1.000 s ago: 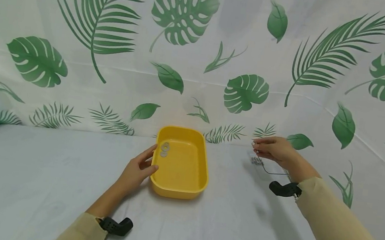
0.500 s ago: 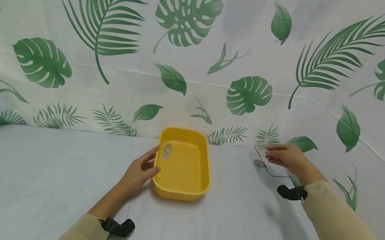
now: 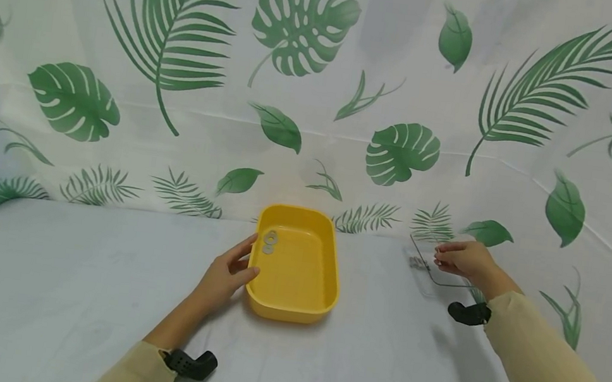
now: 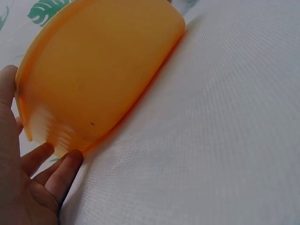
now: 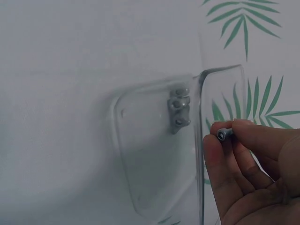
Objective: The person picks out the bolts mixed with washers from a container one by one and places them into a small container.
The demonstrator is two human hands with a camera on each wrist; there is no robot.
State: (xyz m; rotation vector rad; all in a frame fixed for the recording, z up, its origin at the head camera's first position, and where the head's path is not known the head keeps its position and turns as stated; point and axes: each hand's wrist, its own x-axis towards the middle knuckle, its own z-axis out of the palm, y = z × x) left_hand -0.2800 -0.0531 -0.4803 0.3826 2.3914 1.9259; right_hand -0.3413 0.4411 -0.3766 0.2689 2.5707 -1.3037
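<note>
My left hand (image 3: 223,276) holds the near left side of a yellow plastic tray (image 3: 289,313). Its thumb lies over the rim and the other fingers touch the outer wall, as the left wrist view shows. Two flat grey washers (image 3: 269,242) lie inside the tray by its left wall. Over on the right, my right hand (image 3: 466,261) pinches a small metal piece (image 5: 222,135) with a recessed round end, perhaps a socket screw. Beside that hand stands a clear plastic box (image 5: 140,154) with its lid raised. Several similar metal pieces (image 5: 179,108) sit in the box.
A white cloth (image 3: 70,289) covers the table. Behind it hangs a white curtain (image 3: 305,102) printed with green leaves. Each wrist carries a black camera mount (image 3: 191,365). The raised clear lid (image 5: 225,89) stands right beside the right hand's fingers.
My right hand has moved right and slightly down, away from the metal pieces in the clear box. The left hand stays on the tray. The whole head view has shifted slightly.
</note>
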